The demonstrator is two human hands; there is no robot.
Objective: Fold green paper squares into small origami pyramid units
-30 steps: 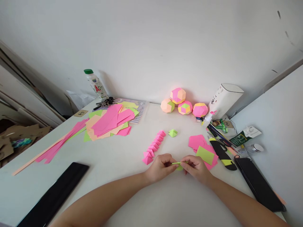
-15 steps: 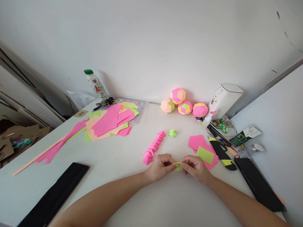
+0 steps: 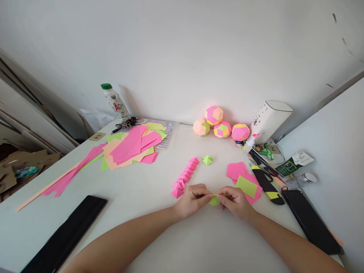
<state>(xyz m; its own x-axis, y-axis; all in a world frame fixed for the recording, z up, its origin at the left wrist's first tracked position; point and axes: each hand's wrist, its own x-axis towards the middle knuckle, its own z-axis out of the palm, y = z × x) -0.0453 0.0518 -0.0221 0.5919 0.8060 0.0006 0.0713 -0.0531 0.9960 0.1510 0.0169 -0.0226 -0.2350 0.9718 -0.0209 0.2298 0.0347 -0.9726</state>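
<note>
Between my two hands is a small piece of green paper, pinched along its upper edge. My left hand grips its left end with thumb and forefinger. At the other end the thumb and fingers of my right hand are closed on the same paper. Fingers cover much of it, so its folds are partly hidden. Just beyond my left hand runs a row of folded pink paper pieces, with one folded green piece beside its far end. To the right of my right hand lies a green paper square on pink sheets.
Several paper balls sit by the wall, near a white container. A paper pile, pink strips, and a bottle are on the left. A black phone, scissors and a jar stand or lie right.
The green paper has tilted between my fingers, and more of its face shows below the pinched edge. My left fingertips have shifted slightly toward the right hand.
</note>
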